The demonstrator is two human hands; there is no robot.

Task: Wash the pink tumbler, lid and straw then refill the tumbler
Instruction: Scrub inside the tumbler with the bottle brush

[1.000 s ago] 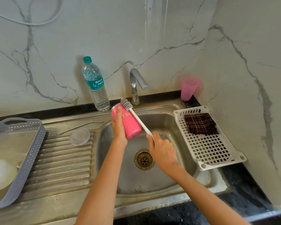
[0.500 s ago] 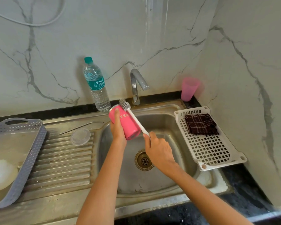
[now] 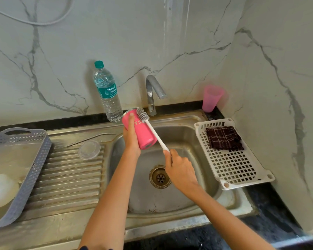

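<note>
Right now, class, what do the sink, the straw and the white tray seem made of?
Sink: likely stainless steel, brushed; dull grey sheen. Straw: probably metal; thin, silvery, glinting. White tray: looks like moulded plastic; matte, gridded holes.

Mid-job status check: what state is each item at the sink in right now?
Pink tumbler: lid off, tilted, gripped by left hand.
Brush: held by right hand, head outside the tumbler's rim.
Lid: lying on the drainboard.
Straw: lying on the drainboard.
Tap: no water seen running.
Water bottle: upright, capped.
Cloth: folded in the white tray.
</note>
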